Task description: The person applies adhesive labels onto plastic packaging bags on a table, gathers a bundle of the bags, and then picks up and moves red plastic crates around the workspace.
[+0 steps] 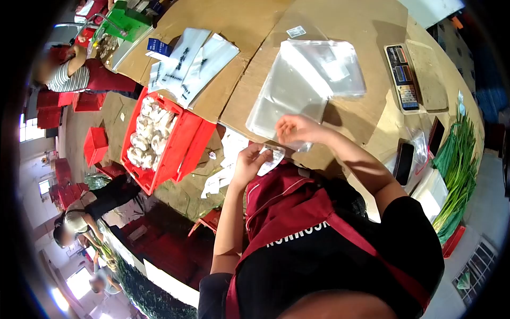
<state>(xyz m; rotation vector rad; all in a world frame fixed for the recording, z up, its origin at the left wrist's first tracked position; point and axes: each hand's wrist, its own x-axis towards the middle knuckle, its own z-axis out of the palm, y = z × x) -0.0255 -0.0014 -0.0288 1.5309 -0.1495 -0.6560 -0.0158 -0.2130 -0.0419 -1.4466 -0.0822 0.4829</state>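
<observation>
My left hand (248, 166) is closed on a small white printed label (272, 158), held low in front of my apron. Just above and to its right is my right hand (298, 129), with its fingers loosely bent and apart and nothing visible in them. It hovers over the near edge of a stack of clear plastic bags (284, 90) on the cardboard-covered table. More clear bags (340, 69) lie fanned across the far end of that stack. Another small label (296, 31) rests beyond them.
Printed bags (194, 66) and a blue box (159, 48) lie at the table's left. Beside the table, a red crate (178, 143) holds mushrooms. A scale (402, 80), a phone (404, 161) and green stalks (458, 165) are at right. Co-workers (79, 74) are at left.
</observation>
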